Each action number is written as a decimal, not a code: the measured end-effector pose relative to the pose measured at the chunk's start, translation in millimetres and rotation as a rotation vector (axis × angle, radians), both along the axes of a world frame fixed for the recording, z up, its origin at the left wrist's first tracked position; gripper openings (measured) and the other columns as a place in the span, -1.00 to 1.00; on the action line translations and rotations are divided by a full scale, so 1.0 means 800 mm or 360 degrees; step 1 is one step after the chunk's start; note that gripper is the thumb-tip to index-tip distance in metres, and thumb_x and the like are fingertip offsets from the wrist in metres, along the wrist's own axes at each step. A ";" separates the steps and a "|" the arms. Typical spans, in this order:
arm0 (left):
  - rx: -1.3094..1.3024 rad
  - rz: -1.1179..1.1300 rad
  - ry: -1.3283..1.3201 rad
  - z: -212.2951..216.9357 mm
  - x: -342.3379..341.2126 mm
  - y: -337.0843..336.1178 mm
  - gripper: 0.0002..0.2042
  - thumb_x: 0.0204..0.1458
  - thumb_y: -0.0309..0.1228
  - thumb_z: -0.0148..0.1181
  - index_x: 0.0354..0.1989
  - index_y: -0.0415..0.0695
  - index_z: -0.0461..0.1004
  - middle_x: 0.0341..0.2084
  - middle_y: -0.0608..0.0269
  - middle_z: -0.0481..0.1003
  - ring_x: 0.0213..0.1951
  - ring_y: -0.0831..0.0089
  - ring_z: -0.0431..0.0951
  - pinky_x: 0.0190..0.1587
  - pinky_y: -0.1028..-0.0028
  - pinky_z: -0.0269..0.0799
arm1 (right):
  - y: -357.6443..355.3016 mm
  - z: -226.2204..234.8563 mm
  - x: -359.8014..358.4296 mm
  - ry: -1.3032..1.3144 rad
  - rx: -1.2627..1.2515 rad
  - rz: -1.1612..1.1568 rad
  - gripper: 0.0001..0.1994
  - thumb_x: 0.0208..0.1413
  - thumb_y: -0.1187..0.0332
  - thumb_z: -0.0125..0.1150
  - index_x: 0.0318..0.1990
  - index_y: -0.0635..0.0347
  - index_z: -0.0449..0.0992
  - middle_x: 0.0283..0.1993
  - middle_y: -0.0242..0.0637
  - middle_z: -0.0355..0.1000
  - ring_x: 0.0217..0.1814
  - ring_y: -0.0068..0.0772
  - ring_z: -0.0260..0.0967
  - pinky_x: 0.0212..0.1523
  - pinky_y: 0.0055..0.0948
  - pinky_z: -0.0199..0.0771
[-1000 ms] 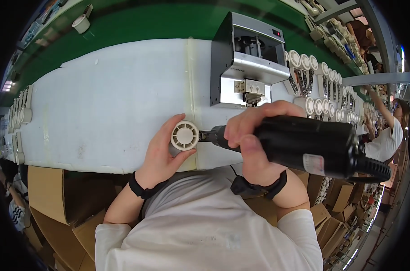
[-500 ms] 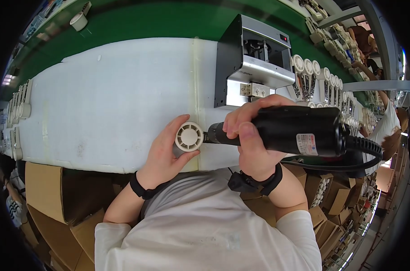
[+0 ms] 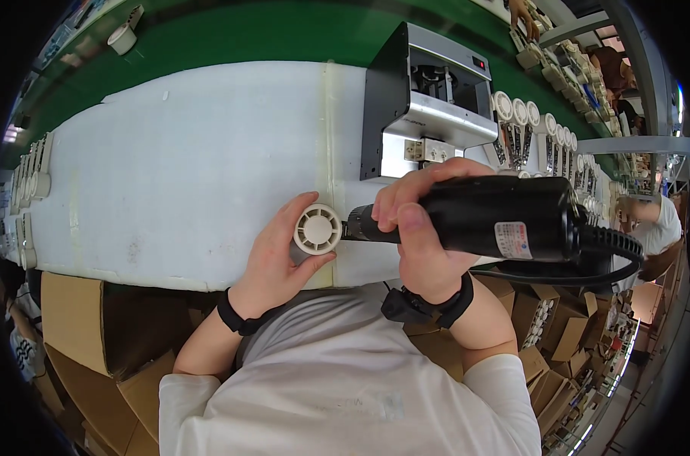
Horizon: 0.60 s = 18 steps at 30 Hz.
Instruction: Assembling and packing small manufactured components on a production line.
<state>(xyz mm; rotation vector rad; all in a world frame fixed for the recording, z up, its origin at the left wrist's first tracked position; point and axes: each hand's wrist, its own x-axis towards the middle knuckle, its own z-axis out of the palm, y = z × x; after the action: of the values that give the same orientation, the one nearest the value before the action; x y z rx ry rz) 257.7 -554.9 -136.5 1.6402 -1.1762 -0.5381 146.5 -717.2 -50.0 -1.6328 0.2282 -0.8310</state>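
Just past the wearer's white shirt [image 3: 322, 372], a white round part with a slotted face [image 3: 317, 229] is held over the near edge of a white padded mat [image 3: 200, 159]. It is clasped by the left hand [image 3: 273, 247], its side cupped between curved fingers and thumb, apparently so that it is kept steady while its right side is left free. Around the barrel of a black power tool [image 3: 497, 216] the right hand [image 3: 428, 254] is tightly wrapped; the tool is laid almost level, presumably so that its nose is lined up with a short dark piece [image 3: 346, 230] beside the part. Whether the tip is touching cannot be told. Below the mat's edge, opened cardboard boxes [image 3: 71, 323] are stood.

Beyond the right hand, a grey metal machine [image 3: 436, 114] is placed with its opening turned this way, seemingly for easy reach. To its right, similar white pieces [image 3: 518, 112] are lined up in rows, probably to be kept orderly. Farther off, a green surface [image 3: 238, 38] is seen, with a lone white piece [image 3: 122, 38] left on it.
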 end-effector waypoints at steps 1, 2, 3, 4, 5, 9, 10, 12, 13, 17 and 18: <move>-0.0002 0.0002 0.0004 0.000 0.000 0.000 -0.27 -0.11 -0.42 0.41 0.25 -0.24 0.16 0.16 -0.08 0.33 0.13 -0.04 0.39 0.14 0.21 0.36 | -0.001 -0.001 0.000 0.0037 -0.0066 0.0029 -0.61 0.09 0.54 0.19 0.00 0.11 0.15 -0.44 -0.28 0.31 -0.51 -0.45 0.26 -0.37 -0.30 0.42; -0.0004 0.0005 0.0008 0.000 0.000 0.000 -0.27 -0.11 -0.41 0.41 0.25 -0.24 0.16 0.16 -0.08 0.33 0.13 -0.04 0.39 0.14 0.21 0.36 | -0.001 -0.001 0.000 0.0038 -0.0067 0.0029 -0.61 0.09 0.54 0.19 0.00 0.11 0.15 -0.44 -0.28 0.31 -0.51 -0.45 0.26 -0.37 -0.30 0.42; -0.0006 0.0004 0.0010 0.000 0.000 0.000 -0.27 -0.11 -0.41 0.41 0.25 -0.24 0.16 0.16 -0.08 0.33 0.13 -0.04 0.39 0.14 0.21 0.36 | 0.000 -0.001 -0.001 0.0051 -0.0117 0.0062 -0.61 0.08 0.55 0.18 -0.01 0.11 0.14 -0.44 -0.27 0.31 -0.50 -0.45 0.26 -0.36 -0.30 0.43; -0.0002 0.0008 0.0016 -0.001 0.000 0.001 -0.26 -0.12 -0.41 0.41 0.26 -0.23 0.16 0.15 -0.08 0.33 0.13 -0.04 0.39 0.13 0.21 0.36 | 0.001 -0.001 -0.001 0.0064 -0.0166 0.0095 -0.61 0.08 0.57 0.17 -0.02 0.12 0.13 -0.43 -0.26 0.31 -0.50 -0.45 0.26 -0.36 -0.30 0.43; 0.0002 0.0013 0.0023 -0.001 0.000 0.001 -0.26 -0.12 -0.41 0.41 0.26 -0.23 0.16 0.15 -0.07 0.33 0.13 -0.04 0.39 0.13 0.21 0.36 | 0.001 -0.001 -0.001 0.0078 -0.0215 0.0128 -0.61 0.08 0.58 0.16 -0.02 0.12 0.12 -0.43 -0.25 0.31 -0.50 -0.45 0.27 -0.36 -0.30 0.44; 0.0013 0.0021 0.0021 -0.001 -0.001 0.001 -0.26 -0.11 -0.41 0.41 0.26 -0.23 0.16 0.15 -0.07 0.33 0.12 -0.04 0.40 0.13 0.21 0.37 | 0.002 -0.006 0.003 0.0032 -0.0084 0.0163 -0.61 0.07 0.61 0.12 -0.03 0.13 0.10 -0.41 -0.22 0.31 -0.50 -0.44 0.27 -0.34 -0.31 0.46; 0.0018 0.0022 0.0016 -0.001 -0.001 0.001 -0.26 -0.11 -0.41 0.41 0.26 -0.23 0.16 0.15 -0.07 0.34 0.12 -0.04 0.40 0.13 0.21 0.37 | 0.002 -0.008 0.004 0.0033 -0.0082 0.0163 -0.61 0.07 0.61 0.12 -0.03 0.13 0.10 -0.41 -0.22 0.31 -0.50 -0.44 0.27 -0.34 -0.31 0.46; 0.0012 0.0016 0.0026 -0.001 -0.001 0.000 -0.27 -0.11 -0.41 0.41 0.25 -0.23 0.16 0.15 -0.07 0.34 0.12 -0.04 0.40 0.13 0.21 0.37 | 0.001 -0.010 0.005 0.0033 -0.0129 0.0108 -0.61 0.05 0.64 0.10 -0.04 0.12 0.10 -0.40 -0.22 0.32 -0.50 -0.44 0.28 -0.34 -0.31 0.46; 0.0005 0.0011 0.0036 -0.001 -0.001 0.000 -0.27 -0.11 -0.41 0.41 0.25 -0.23 0.16 0.15 -0.07 0.34 0.12 -0.04 0.40 0.13 0.21 0.37 | 0.001 -0.010 0.006 0.0035 -0.0151 0.0080 -0.61 0.04 0.65 0.09 -0.04 0.12 0.10 -0.40 -0.21 0.32 -0.49 -0.44 0.28 -0.34 -0.32 0.46; 0.0031 0.0012 0.0056 0.001 -0.002 -0.001 -0.28 -0.11 -0.41 0.41 0.25 -0.24 0.17 0.14 -0.07 0.34 0.12 -0.04 0.40 0.13 0.21 0.36 | -0.001 -0.008 0.003 0.0083 -0.0253 0.0122 -0.57 0.01 0.69 0.05 0.00 0.15 0.10 -0.44 -0.23 0.32 -0.49 -0.43 0.30 -0.34 -0.33 0.46; 0.0041 0.0017 0.0056 0.002 -0.001 -0.002 -0.28 -0.11 -0.41 0.41 0.24 -0.24 0.18 0.14 -0.07 0.34 0.12 -0.04 0.40 0.13 0.20 0.36 | -0.001 -0.004 0.004 0.0077 -0.0254 0.0114 -0.57 0.01 0.69 0.05 0.00 0.15 0.10 -0.44 -0.23 0.32 -0.49 -0.43 0.30 -0.34 -0.33 0.46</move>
<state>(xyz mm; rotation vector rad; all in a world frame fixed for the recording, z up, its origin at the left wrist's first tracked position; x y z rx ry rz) 256.9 -556.8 -135.2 1.6516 -1.1389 -0.5752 149.9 -718.4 -52.8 -1.8012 0.1391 -0.7715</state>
